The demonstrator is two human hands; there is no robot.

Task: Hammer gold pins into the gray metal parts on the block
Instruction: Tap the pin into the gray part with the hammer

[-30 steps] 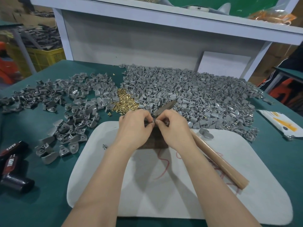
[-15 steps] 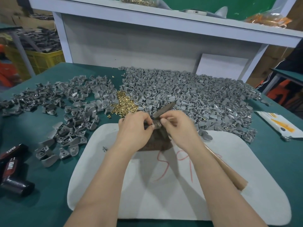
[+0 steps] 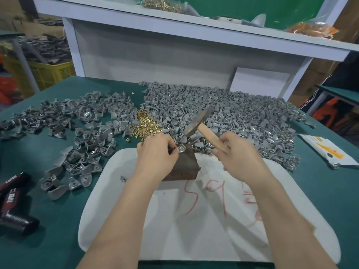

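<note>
A dark brown block [image 3: 185,164] stands on a white board [image 3: 204,226]. On its top far edge sits one gray metal part [image 3: 181,148] with a gold pin in it. My left hand [image 3: 155,154] pinches that part and holds it on the block. My right hand [image 3: 239,154] grips the wooden handle of a hammer [image 3: 198,123], whose metal head is raised above and just right of the part. A heap of loose gold pins [image 3: 145,123] lies just beyond my left hand.
A big pile of gray parts [image 3: 233,113] covers the green table behind the block. A looser spread of gray parts [image 3: 77,133] lies at the left. Black tools [image 3: 13,202] sit at the left edge, a white packet [image 3: 328,150] at the right.
My right hand left the part on the block, took the hammer by its handle and lifted its head. My left hand stayed on the part.
</note>
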